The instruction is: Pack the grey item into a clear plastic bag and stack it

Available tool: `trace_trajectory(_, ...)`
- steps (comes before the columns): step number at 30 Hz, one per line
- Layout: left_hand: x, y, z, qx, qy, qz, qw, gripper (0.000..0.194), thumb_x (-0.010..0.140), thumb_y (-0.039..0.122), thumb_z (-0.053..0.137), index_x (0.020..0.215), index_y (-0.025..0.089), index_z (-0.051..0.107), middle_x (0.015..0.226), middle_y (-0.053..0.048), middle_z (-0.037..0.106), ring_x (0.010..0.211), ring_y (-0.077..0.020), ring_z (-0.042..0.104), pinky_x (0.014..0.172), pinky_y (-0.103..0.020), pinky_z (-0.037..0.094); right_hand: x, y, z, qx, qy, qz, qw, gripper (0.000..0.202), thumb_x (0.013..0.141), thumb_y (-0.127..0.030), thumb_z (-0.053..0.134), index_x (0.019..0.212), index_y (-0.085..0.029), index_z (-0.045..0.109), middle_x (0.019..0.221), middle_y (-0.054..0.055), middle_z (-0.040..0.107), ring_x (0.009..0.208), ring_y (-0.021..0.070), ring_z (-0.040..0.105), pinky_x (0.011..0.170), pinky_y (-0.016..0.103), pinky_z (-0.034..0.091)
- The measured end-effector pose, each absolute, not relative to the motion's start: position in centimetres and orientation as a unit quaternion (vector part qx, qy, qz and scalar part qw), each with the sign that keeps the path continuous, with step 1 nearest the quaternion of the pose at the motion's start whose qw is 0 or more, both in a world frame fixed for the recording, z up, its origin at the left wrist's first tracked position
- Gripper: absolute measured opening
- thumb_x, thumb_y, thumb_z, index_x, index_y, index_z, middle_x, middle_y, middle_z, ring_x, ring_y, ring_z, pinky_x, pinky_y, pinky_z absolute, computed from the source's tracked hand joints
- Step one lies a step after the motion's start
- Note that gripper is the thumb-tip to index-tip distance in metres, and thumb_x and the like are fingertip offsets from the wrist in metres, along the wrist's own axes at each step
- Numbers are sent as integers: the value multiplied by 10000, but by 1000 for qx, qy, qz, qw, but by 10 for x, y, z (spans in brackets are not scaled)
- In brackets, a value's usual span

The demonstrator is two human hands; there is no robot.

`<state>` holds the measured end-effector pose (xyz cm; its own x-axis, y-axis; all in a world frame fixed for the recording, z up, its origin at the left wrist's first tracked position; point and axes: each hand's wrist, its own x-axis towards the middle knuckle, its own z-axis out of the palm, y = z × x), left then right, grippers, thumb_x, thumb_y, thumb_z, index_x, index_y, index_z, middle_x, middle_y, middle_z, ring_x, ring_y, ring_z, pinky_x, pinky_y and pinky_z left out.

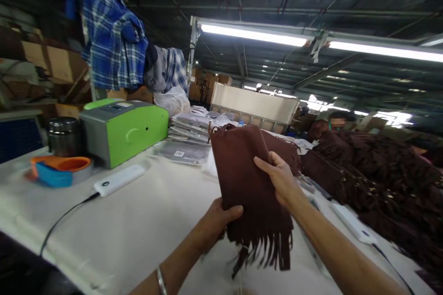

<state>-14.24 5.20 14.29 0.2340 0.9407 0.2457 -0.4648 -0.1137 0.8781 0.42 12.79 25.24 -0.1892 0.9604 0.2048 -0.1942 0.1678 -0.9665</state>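
A dark brown fringed bag (247, 179) is held up over the white table, its fringe hanging at the lower end. My left hand (216, 221) grips its lower left edge, thumb on the front face and fingers hidden behind. On the upper right edge, my right hand (278, 175) is closed with the thumb across the front. Behind the held piece lies more brown material (282, 147). A large heap of brown fringed bags (377, 170) with small gold-coloured metal parts fills the right side.
On the white table (155, 221) stand a green and grey machine (134, 129), a dark metal jar (64, 136) and orange and blue tape rolls (65, 168). A white corded device (119, 179) lies nearer; another (355, 223) is at right. Plastic-packed stacks (188, 133) sit behind. Another person (337, 122) is beyond the heap.
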Motion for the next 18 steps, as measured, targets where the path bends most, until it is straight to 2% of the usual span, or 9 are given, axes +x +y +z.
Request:
trace_trajectory(2, -162, 52, 144, 501, 304, 572, 573, 645, 759, 515, 724, 1224, 86, 596, 1094, -125, 693, 1005, -301, 645, 938, -426, 501, -3, 125, 241, -328, -540, 549, 548, 418, 624, -444, 836, 854, -214, 574, 782, 0, 696, 689, 186, 640, 646, 323, 534)
trace_trajectory(4, -187, 55, 161, 582, 393, 542, 462, 575, 779, 473, 702, 1204, 100, 597, 1071, -112, 696, 991, -287, 641, 885, -399, 521, -2, 126, 232, -330, -553, 548, 533, 474, 644, -484, 818, 971, -217, 601, 924, 39, 714, 830, 213, 660, 728, 343, 538)
trace_trajectory(7, -216, 55, 208, 697, 586, 391, 137, 382, 815, 324, 676, 1150, 167, 585, 1042, -73, 675, 949, -259, 626, 843, -375, 502, 15, 128, 212, -367, -586, 545, 475, 588, 637, -513, 809, 1122, -248, 607, 1159, 95, 673, 1046, 265, 632, 817, 395, 529)
trace_trajectory(9, -220, 53, 233, 724, 635, 260, -63, 261, 859, 199, 608, 1114, 178, 559, 1030, -73, 643, 943, -251, 609, 825, -364, 480, 34, 126, 187, -384, -595, 555, 437, 575, 612, -533, 799, 1080, -236, 644, 1217, 135, 644, 1076, 310, 627, 821, 447, 533)
trace_trajectory(11, -213, 49, 234, 738, 627, 171, -184, 218, 903, 100, 500, 1108, 166, 534, 1030, -96, 611, 960, -251, 588, 819, -362, 460, 57, 120, 152, -419, -613, 537, 401, 527, 587, -565, 765, 964, -205, 689, 1176, 161, 661, 1012, 334, 658, 781, 462, 547)
trace_trajectory(12, -207, 47, 224, 742, 619, 142, -213, 233, 917, 73, 453, 1125, 156, 520, 1027, -106, 598, 964, -252, 579, 818, -365, 453, 71, 116, 134, -455, -625, 509, 378, 499, 579, -572, 743, 910, -201, 702, 1100, 159, 692, 941, 332, 681, 731, 451, 557)
trace_trajectory(14, -195, 38, 188, 751, 614, 97, -221, 241, 933, 65, 414, 1144, 134, 508, 996, -113, 588, 944, -255, 570, 807, -371, 450, 103, 105, 100, -539, -634, 457, 314, 402, 545, -548, 722, 767, -213, 710, 791, 122, 732, 705, 315, 698, 564, 409, 541)
trace_trajectory(16, -187, 25, 141, 760, 621, 59, -184, 220, 921, 47, 417, 1093, 126, 529, 945, -101, 589, 895, -253, 574, 767, -365, 461, 137, 93, 78, -586, -629, 438, 265, 295, 518, -505, 711, 615, -228, 681, 544, 80, 665, 512, 291, 644, 454, 376, 482)
trace_trajectory(18, -183, 11, 102, 761, 629, 39, -156, 209, 900, 19, 420, 1024, 128, 548, 921, -90, 587, 856, -250, 579, 733, -363, 472, 165, 81, 72, -617, -636, 390, 251, 257, 531, -500, 676, 581, -248, 676, 565, 75, 677, 514, 288, 639, 488, 386, 487)
